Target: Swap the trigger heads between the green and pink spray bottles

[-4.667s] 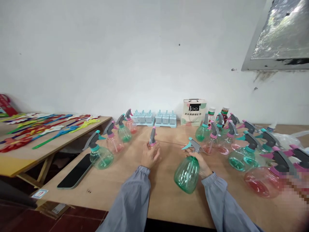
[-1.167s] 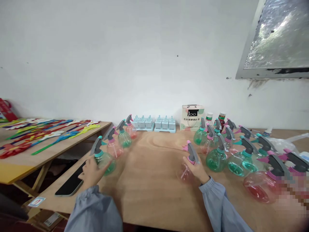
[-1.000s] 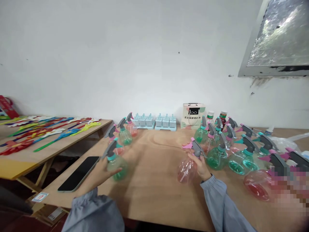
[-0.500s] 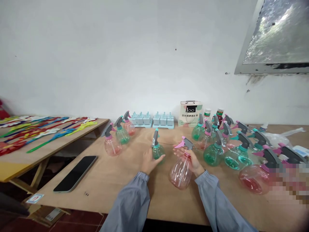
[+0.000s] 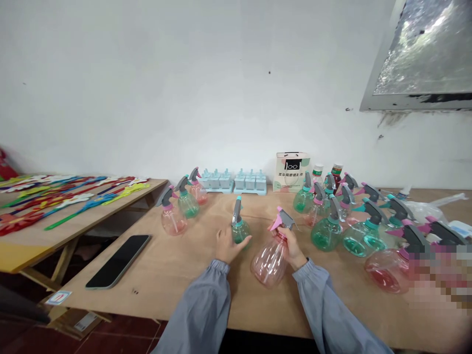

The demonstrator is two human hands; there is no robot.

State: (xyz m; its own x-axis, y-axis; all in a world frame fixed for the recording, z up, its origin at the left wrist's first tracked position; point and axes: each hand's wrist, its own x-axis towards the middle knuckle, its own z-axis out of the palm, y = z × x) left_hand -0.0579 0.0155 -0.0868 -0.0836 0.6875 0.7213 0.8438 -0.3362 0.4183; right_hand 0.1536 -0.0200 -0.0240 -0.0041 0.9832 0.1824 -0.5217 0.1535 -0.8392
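My right hand point(image 5: 291, 248) grips a clear pink spray bottle point(image 5: 270, 261) around its neck, below the pink-and-grey trigger head. The bottle is tilted, its base toward the lower left, and I see no liquid in it. My left hand point(image 5: 227, 247) is open, thumb stretched to the right, at the near left side of a small green spray bottle point(image 5: 240, 230). That bottle stands upright with a grey-and-teal head; the hand partly covers its lower part. Whether the left fingers touch it I cannot tell.
Several green and pink spray bottles point(image 5: 326, 235) crowd the right side. More, including a pink bottle point(image 5: 173, 220), stand at the left. Pale blue moulds point(image 5: 250, 184) and a paper bag point(image 5: 291, 172) line the wall. A phone point(image 5: 118, 261) lies left; colourful flowers cover another table point(image 5: 73, 231).
The pink bottle in my right hand has shifted slightly left and tilted more. My left hand stays beside the green bottle. The camera view has moved a little.
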